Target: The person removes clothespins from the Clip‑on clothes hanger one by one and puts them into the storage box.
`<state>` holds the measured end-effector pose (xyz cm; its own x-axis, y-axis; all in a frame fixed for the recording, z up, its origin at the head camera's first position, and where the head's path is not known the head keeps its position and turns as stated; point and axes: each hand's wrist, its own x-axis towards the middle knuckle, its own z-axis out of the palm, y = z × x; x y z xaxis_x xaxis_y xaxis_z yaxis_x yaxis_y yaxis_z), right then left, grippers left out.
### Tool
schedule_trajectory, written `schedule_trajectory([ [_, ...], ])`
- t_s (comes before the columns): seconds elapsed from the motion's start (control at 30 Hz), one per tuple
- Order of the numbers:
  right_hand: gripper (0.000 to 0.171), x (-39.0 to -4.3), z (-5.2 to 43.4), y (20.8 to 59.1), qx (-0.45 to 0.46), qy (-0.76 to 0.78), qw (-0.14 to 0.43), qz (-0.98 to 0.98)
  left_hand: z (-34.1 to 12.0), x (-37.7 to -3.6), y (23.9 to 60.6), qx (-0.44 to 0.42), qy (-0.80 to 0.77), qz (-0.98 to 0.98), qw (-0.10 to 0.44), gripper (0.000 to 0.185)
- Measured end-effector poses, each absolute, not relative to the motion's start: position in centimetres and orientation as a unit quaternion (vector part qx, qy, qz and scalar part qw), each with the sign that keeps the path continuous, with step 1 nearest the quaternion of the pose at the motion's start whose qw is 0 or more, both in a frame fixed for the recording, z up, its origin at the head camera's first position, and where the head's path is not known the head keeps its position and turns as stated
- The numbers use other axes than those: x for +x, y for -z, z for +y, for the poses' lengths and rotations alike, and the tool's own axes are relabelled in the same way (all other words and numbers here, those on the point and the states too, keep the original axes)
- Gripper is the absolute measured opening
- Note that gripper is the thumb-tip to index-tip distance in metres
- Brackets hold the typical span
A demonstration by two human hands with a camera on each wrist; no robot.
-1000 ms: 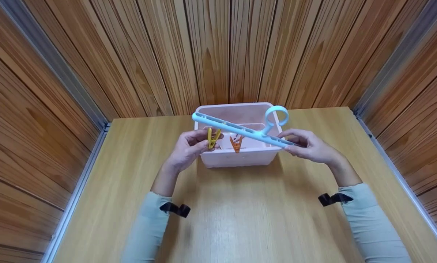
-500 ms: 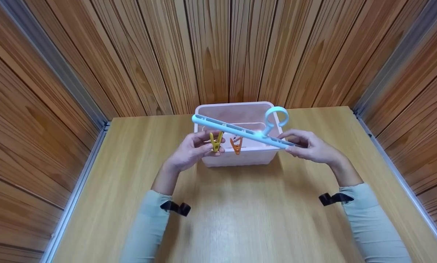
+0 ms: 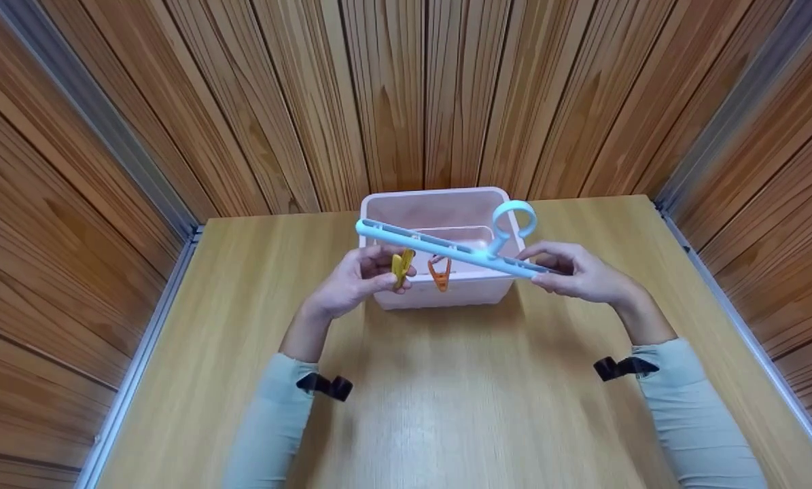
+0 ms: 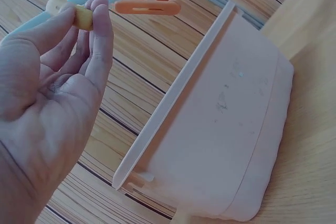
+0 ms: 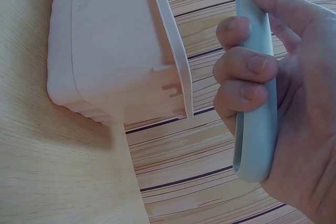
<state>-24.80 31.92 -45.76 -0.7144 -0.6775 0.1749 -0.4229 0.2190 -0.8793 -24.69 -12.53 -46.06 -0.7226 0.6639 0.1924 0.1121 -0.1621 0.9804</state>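
**Hanger Bar Held Above Bin, Yellow Peg Pinched**

Container: A pale pink plastic bin stands on the wooden table, at the far edge near the wood-panelled wall. It is rectangular, with a flat projecting rim and rounded lower corners. Its interior shows only pale pink walls in the head view; no loose contents can be made out, and the bar hides part of the opening.

Held item: A light blue hanger bar spans the bin opening, above the rim and not touching it. It runs diagonally, its left end higher and farther away. The bar is flat and slotted along its length, with a round ring rising near its right end.

Pegs: An orange peg hangs from the bar near its middle. A yellow peg sits just left of it, below the bar.

Hands: The left hand pinches the yellow peg between thumb and fingertips. The right hand grips the right end of the bar, fingers curled round it.
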Motion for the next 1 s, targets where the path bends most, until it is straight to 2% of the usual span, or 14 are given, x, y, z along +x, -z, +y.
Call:
schedule_trajectory([
  [0.1, 0.034, -24.9, 31.9, 45.8, -0.358, 0.512, 0.123, 0.771, -12.3, -24.6, 46.0, 0.307, -0.694, 0.624, 0.187, 0.07],
  [0.27, 0.034, -24.8, 31.6, 46.0, -0.359, 0.515, 0.12, 0.769, -11.8, -24.2, 46.0, 0.292, -0.697, 0.633, 0.171, 0.053],
  [0.5, 0.034, -24.7, 31.4, 46.3, -0.353, 0.526, 0.116, 0.765, -11.4, -23.9, 45.6, 0.3, -0.695, 0.637, 0.147, 0.056],
  [0.7, 0.034, -24.7, 30.9, 46.7, -0.35, 0.53, 0.107, 0.765, -10.7, -23.6, 45.4, 0.297, -0.678, 0.667, 0.087, 0.048],
  [1.0, 0.034, -24.7, 30.0, 47.4, -0.349, 0.559, 0.117, 0.743, -9.9, -23.0, 45.5, 0.278, -0.645, 0.712, -0.004, 0.046],
])
